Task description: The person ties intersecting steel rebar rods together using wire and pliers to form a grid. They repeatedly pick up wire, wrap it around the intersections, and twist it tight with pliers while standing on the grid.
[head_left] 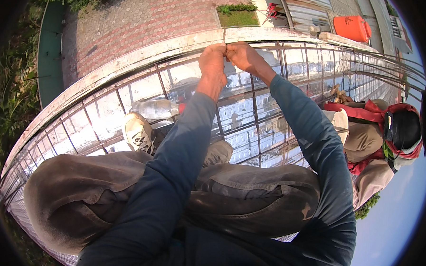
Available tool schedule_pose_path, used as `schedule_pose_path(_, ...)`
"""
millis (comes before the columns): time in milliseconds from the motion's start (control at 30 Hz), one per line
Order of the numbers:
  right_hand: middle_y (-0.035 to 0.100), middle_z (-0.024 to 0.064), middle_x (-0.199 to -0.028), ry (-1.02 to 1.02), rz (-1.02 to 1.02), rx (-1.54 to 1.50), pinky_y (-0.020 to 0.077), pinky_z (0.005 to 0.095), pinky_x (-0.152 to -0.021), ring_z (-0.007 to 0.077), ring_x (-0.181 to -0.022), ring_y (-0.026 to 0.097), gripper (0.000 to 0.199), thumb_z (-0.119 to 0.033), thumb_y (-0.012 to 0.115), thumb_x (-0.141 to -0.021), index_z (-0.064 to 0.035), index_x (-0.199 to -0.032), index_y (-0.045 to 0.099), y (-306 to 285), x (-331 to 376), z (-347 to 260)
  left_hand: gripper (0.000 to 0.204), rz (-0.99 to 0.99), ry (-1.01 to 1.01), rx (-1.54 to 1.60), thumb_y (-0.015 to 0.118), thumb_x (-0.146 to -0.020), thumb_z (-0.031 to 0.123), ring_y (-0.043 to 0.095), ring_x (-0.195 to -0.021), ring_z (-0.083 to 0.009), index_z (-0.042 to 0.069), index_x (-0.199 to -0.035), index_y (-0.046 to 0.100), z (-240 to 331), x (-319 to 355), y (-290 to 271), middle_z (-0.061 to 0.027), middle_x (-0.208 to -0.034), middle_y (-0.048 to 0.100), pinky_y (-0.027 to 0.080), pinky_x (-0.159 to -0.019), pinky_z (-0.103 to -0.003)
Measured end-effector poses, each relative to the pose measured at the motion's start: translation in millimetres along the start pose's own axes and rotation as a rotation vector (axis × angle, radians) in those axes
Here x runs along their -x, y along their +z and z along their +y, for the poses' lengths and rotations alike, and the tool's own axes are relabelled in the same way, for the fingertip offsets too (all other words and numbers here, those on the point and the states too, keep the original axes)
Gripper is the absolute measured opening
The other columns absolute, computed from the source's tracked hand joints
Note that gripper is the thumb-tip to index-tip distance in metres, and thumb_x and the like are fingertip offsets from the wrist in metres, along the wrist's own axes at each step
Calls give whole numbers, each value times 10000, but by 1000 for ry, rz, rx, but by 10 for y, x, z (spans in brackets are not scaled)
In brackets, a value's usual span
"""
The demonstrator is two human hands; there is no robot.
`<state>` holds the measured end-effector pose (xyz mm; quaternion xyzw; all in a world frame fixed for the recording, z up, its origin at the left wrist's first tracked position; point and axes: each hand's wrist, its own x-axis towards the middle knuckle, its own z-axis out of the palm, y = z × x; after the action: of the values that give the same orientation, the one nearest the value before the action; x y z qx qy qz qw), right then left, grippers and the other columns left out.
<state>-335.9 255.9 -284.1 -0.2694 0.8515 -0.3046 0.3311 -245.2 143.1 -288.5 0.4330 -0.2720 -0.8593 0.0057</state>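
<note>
My left hand point(213, 66) and my right hand point(246, 58) meet at the far side of the rebar mesh, fingertips pinched together beside the pale edge board point(171, 46). Both are closed; whatever is between the fingers is too small and hidden to make out. A thin dark line point(224, 34) crosses the board just beyond them; I cannot tell whether it is a wire or a joint. Below my hands spreads the steel rebar mesh point(255, 100) over a shiny, silvery surface. A clear plastic bottle point(156, 109) with a red cap lies left of my left forearm.
I squat on the mesh, one shoe point(138, 131) near the bottle. A co-worker in red and tan clothes point(365, 138) crouches close on my right. Loose rebar ends point(390, 63) jut out at the right. Past the board, a paved yard point(146, 22) lies far below; an orange tank point(352, 29) stands beyond.
</note>
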Motion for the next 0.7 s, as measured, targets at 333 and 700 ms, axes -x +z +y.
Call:
schedule_pose_path(333, 719, 286, -926, -47, 10, 358, 542, 543, -767, 472, -858, 697, 258, -195, 575, -966, 17, -968, 724, -42, 74, -51, 108, 72, 64, -54, 734, -998, 245, 566, -718, -109, 139, -979, 725, -129, 42, 132, 25, -841, 676, 393, -618, -300)
schedule_pose_path(700, 751, 177, -1011, -308, 249, 687, 560, 479, -868, 394, -977, 704, 215, -248, 613, -955, -90, -1016, 746, -137, 162, -185, 113, -15, -127, 1, 719, -1020, 273, 595, -980, -153, 167, -1059, 722, -125, -101, 6, 25, -1023, 695, 426, -986, -456)
